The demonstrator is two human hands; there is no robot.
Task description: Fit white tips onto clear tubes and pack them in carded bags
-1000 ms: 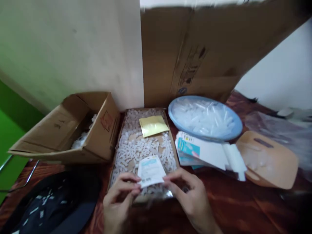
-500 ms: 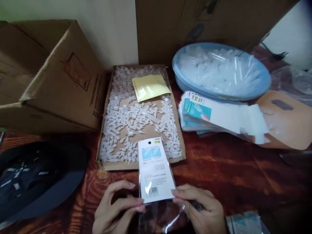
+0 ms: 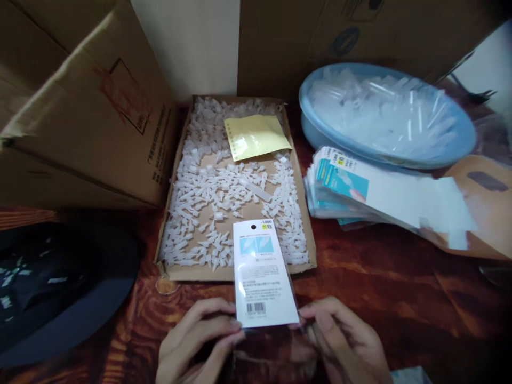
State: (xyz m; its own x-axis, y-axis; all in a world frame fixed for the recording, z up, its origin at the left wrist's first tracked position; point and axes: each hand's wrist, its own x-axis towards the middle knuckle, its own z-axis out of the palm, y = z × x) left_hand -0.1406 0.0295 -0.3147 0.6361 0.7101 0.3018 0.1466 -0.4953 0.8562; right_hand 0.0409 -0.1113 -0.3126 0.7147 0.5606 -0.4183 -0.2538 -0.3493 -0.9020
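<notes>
A clear plastic packaging bag with a white printed card (image 3: 264, 282) in it lies between my hands, its top reaching over the tray's front edge. My left hand (image 3: 200, 341) pinches the bag at the card's lower left corner. At the lower right corner my right hand (image 3: 344, 338) grips the bag's edge between thumb and fingers. The card's face shows a barcode, small text and two blue pictures. Just beyond is a shallow cardboard tray (image 3: 224, 273) full of small white plastic nozzles (image 3: 214, 245), with a yellow slip (image 3: 258, 137) lying on top.
To the right stands a blue basin (image 3: 384, 154) heaped with clear plastic pieces. A stack of carded bags (image 3: 360, 186) lies before it, beside an orange-brown board (image 3: 496, 202). An open cardboard box (image 3: 132, 122) is at the left, with a dark hat (image 3: 80, 288) in front.
The view has shifted slightly, moving most things on the right further right. My right hand's fingers have moved off the card's face to the bag's edge. Both hands still hold the bag.
</notes>
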